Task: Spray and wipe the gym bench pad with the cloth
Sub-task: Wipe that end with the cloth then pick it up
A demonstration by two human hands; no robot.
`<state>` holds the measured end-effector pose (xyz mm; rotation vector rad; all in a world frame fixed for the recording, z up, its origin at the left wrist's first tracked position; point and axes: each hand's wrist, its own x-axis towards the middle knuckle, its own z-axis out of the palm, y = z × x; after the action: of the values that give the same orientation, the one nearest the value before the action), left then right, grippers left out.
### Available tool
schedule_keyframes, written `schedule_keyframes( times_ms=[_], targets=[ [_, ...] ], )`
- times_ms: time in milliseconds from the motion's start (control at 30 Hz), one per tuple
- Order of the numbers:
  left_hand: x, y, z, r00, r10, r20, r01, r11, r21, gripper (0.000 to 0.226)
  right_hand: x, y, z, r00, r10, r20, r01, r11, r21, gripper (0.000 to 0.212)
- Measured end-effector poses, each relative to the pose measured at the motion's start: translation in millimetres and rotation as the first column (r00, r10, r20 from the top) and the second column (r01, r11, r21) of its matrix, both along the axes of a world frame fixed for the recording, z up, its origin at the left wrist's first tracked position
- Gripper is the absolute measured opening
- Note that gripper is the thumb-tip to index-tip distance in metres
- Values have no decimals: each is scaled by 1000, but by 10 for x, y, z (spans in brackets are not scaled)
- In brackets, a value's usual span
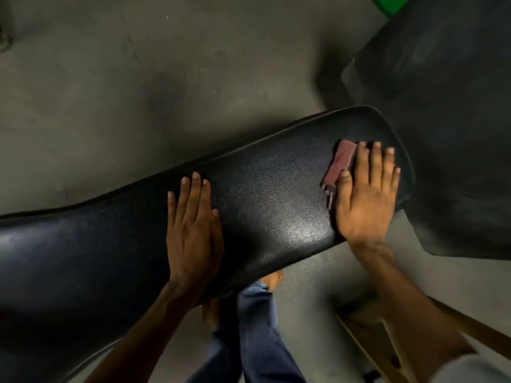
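The black padded gym bench pad (262, 194) runs across the view from lower left to upper right. My right hand (365, 194) lies flat near the pad's right end, pressing a folded reddish-pink cloth (341, 164) against the surface; most of the cloth is hidden under the palm and fingers. My left hand (193, 225) rests flat on the middle of the pad with fingers spread and nothing in it. No spray bottle is in view.
Grey concrete floor (138, 78) surrounds the bench. A second dark padded piece (448, 120) stands at the right, close to the pad's end. A wooden frame (387, 344) sits at the lower right. My jeans and bare feet (257, 327) are below the pad.
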<state>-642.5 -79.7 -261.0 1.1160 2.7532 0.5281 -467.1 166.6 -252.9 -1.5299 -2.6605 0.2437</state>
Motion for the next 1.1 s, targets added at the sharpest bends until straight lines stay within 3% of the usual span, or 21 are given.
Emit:
schedule_keyframes(
  times_ms=[67,133,233,333,400,467,533,600,667,733,800,867,933,1033,1100],
  targets=[
    [47,90,45,1000,2,8,-2,999,38,54,-87,-132,-6,993,-121,-3,121,993,0,65],
    [124,247,92,999,-36,17,34,997,67,54,-195,-495,6,997,-78,13,78,997,-16,66],
    [200,472,101,996,-84,41,82,995,55,56,-258,-1100,33,976,216,25,-211,969,-129,68],
    [189,559,15,994,-107,29,107,994,12,57,-165,-869,28,908,418,-20,-417,901,-121,69],
    [189,553,-44,993,-118,-5,118,993,-17,56,-89,-373,8,944,331,-4,-330,941,-72,68],
    [205,555,-74,992,-121,-20,120,993,-22,55,-70,180,-21,995,100,-11,-100,995,-20,65],
    [221,559,-77,992,-121,-28,120,992,-26,55,-204,587,-32,992,-118,-37,118,993,-12,65],
    [219,559,-71,992,-121,-26,120,992,-33,55,-462,738,-46,981,-189,-40,188,982,-27,66],
    [212,559,-66,992,-122,-17,122,992,-34,56,-717,657,-36,995,-99,-19,99,995,-21,66],
    [215,564,-60,993,-121,-13,121,992,-26,56,-836,412,-15,993,115,-16,-115,993,-25,64],
    [214,566,-55,993,-118,-6,118,993,-20,56,-744,169,2,941,338,-11,-338,939,-54,63],
    [208,563,-48,993,-114,9,114,993,-8,56,-463,105,7,897,442,-9,-441,894,-83,63],
    [195,562,-39,993,-112,33,111,994,24,56,-120,170,-18,922,387,10,-386,920,-75,64],
    [159,506,-36,993,-105,47,101,992,81,57,190,142,-71,998,55,-23,-56,998,-40,64],
    [104,391,-21,996,-79,30,76,992,101,57,115,-129,-78,991,-123,-47,122,992,-24,64]
  ],
)
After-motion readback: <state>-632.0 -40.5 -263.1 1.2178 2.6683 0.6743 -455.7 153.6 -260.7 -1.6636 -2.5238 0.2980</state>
